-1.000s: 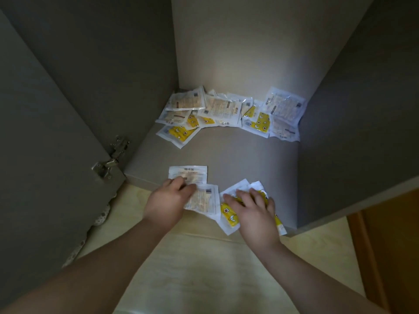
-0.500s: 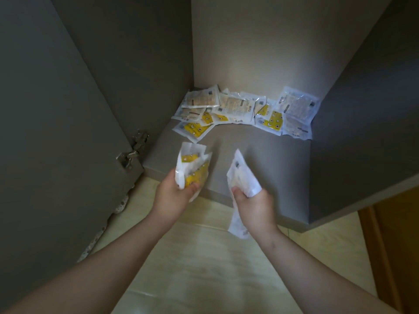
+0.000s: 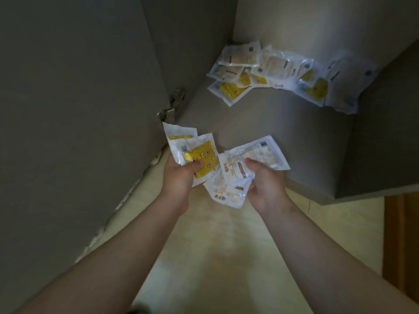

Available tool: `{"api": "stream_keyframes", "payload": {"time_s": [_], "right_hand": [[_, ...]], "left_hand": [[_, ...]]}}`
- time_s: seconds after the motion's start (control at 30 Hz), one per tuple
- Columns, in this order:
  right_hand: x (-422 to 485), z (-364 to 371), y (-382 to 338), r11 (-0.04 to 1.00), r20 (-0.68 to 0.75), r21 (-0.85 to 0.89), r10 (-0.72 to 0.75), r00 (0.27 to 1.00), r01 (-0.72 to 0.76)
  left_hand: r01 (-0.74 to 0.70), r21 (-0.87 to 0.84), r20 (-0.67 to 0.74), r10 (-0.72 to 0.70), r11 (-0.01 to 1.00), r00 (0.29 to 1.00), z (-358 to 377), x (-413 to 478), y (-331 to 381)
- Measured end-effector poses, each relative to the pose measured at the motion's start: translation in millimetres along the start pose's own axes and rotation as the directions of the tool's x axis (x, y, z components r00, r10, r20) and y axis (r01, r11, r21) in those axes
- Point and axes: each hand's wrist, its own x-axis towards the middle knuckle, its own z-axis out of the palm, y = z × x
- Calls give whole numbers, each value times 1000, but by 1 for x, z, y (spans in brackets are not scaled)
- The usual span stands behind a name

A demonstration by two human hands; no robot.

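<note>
My left hand [image 3: 181,177] grips a few clear plastic packets with yellow printed contents [image 3: 199,158], thumb pressed on the front one. My right hand [image 3: 265,180] grips a few clear packets with pale beige contents [image 3: 254,159], one hanging below the fingers. Both bundles are held side by side in the air, just in front of the grey cabinet shelf's front edge [image 3: 301,186]. A pile of several similar packets [image 3: 281,73] lies along the back of the shelf against the wall.
An open grey cabinet door [image 3: 79,109] stands at my left, its metal hinge [image 3: 172,105] near my left hand. The cabinet's right side panel [image 3: 385,143] bounds the shelf. Pale wooden floor [image 3: 215,257] lies below, with a brown wooden panel [image 3: 403,234] at the right.
Both hands picked the packets up off the front of the shelf and drew them back toward me. The two bundles have come closer together and tilted flatter.
</note>
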Motion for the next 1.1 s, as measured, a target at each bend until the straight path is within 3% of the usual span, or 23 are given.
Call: {"api": "stream_keyframes", "payload": {"time_s": [0.23,0.4,0.57,0.8,1.1], "right_hand": [[-117,14,-15,979,-55,43,201,978,-198],[-228,33,-57,952,17,-34,304,953,-303],[-327,66,-116,903,107,-150,420,901,-403],[-438,114,-168,835,247,-363,514,821,-414],[-589,164,-149,693,379,-616,678,629,-375]], "left_hand": [[202,-41,-118,-206,979,971,-27,-116,60],[223,-163,-238,-258,961,936,-37,-223,134],[118,-321,-335,-230,939,914,-37,-316,213],[-99,-472,-499,-173,876,849,-49,-432,303],[-390,-499,-730,-132,774,670,-107,-574,357]]}}
